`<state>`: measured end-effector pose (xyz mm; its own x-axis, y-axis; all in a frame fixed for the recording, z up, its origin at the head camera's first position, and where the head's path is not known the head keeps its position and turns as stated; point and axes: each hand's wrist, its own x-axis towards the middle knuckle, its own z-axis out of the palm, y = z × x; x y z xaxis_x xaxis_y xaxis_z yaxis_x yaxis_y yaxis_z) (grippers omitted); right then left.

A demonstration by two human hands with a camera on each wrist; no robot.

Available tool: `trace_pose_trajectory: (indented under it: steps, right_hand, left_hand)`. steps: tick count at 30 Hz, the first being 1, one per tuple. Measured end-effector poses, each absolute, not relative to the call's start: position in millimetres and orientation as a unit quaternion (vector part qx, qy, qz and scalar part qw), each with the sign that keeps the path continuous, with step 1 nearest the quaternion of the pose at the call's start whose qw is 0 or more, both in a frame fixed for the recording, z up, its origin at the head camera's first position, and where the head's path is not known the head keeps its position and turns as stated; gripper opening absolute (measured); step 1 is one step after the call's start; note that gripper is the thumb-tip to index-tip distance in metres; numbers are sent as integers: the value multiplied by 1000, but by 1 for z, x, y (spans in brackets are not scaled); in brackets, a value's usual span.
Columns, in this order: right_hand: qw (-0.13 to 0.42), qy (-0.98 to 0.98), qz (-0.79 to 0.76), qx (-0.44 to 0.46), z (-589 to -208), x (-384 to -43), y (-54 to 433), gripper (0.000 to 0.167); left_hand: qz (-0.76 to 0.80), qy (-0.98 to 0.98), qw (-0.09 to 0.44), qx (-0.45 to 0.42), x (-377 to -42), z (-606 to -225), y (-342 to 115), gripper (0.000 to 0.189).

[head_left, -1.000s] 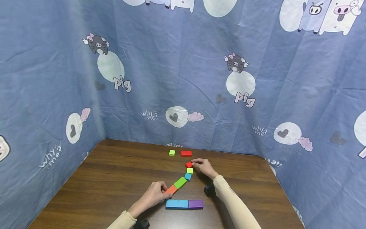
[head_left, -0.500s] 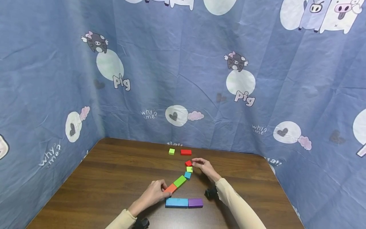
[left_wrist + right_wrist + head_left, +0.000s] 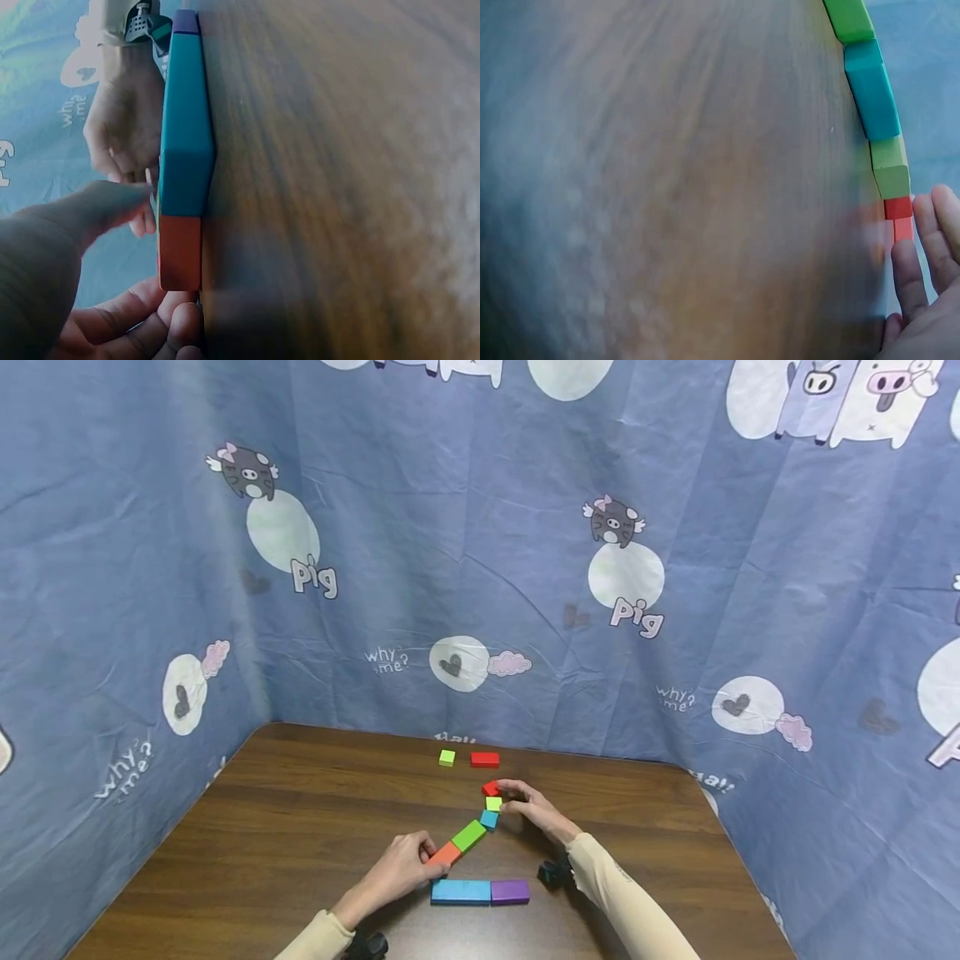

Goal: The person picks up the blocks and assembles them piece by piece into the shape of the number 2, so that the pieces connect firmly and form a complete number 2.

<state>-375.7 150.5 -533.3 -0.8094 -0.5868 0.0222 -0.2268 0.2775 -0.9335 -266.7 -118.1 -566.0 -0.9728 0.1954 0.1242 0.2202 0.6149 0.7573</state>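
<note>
Small coloured blocks make a bent line on the table. My left hand (image 3: 405,862) pinches the orange block (image 3: 447,853) at the near end, thumb on one side and curled fingers on the other. Beyond it come a green block (image 3: 468,836), a blue cube (image 3: 489,820), a yellow-green cube (image 3: 493,804) and a red cube (image 3: 491,788). My right hand (image 3: 534,808) is at the far end, fairly straight fingers spread, one fingertip beside the red cube and the thumb beside the yellow-green cube. In the right wrist view, the fingers (image 3: 932,232) overlap the line's red end.
A long blue block (image 3: 461,892) and a purple block (image 3: 510,892) lie end to end nearest me. At the back are another yellow-green cube (image 3: 447,757) and a red block (image 3: 484,760). A patterned blue curtain (image 3: 375,568) hangs behind the wooden table (image 3: 300,802).
My right hand has let go of the red cube and spread its fingers; its thumb has come nearer, down to the yellow-green cube. The left hand keeps its place on the orange block.
</note>
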Motion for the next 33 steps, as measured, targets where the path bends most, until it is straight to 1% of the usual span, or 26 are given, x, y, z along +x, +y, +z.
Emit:
trace_pose_trajectory:
  steps: [6,10,13,15,22,26,29,30,33]
  right_hand:
    - [122,810,-502,-276,-533,-371,145,56]
    - [97,825,-476,-290,-537,-369,143,60]
    - [87,831,-467,-291,-539,-369,142,61]
    - [80,833,-463,-291,-539,-369,142,60]
    - [73,859,-430,-269,-569,-399,148,64]
    - [77,864,-426,-258,-567,-399,148,64]
    - [78,863,-428,-256,-569,-398,148,63]
    - [77,863,-428,-257,-569,-397,148,63]
    - [72,862,-429,-261,-571,-396,147,63]
  left_hand:
    - [-415,-904,0,-103,-270,-565,-120,42]
    - [-421,-901,-27,-104,-273,-563,-125,46]
    - [-424,-898,-46,-110,-282,-557,-130,48]
    - [-426,-896,-49,-114,-291,-551,-133,47]
    - [-393,-909,-40,-135,-342,-523,-132,31]
    - [-368,-918,-33,-144,-371,-521,-125,21]
    - [-376,-915,-39,-139,-385,-521,-118,11]
    - [-381,-914,-39,-134,-389,-522,-115,10]
    - [-386,-915,-26,-115,-398,-526,-109,15]
